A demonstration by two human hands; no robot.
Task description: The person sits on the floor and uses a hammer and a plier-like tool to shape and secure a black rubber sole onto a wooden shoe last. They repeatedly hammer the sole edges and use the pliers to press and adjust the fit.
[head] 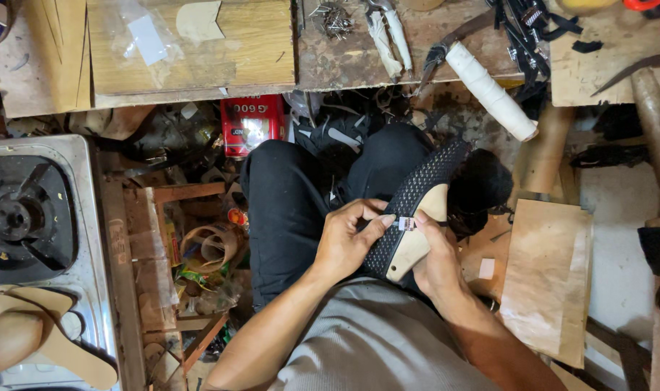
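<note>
A shoe (pixel 417 195) with a black woven upper and a pale tan sole rests sole-up across my lap. My left hand (pixel 348 242) pinches a small silvery object (pixel 406 224) against the edge of the sole with thumb and forefinger. My right hand (pixel 437 257) cups the shoe from below and the right side, its thumb pressing near the same small object. I cannot tell what the small object is. Black trousers (pixel 286 210) and a grey shirt (pixel 373 340) fill the lower middle.
A gas stove burner (pixel 22 210) stands at the left, with wooden shoe forms (pixel 33 340) below it. A wooden workbench (pixel 192 51) runs along the top, holding nails (pixel 336 20) and a white-wrapped tool handle (pixel 489 90). A red can (pixel 252 123) and brown cardboard sheets (pixel 547 275) lie on the floor.
</note>
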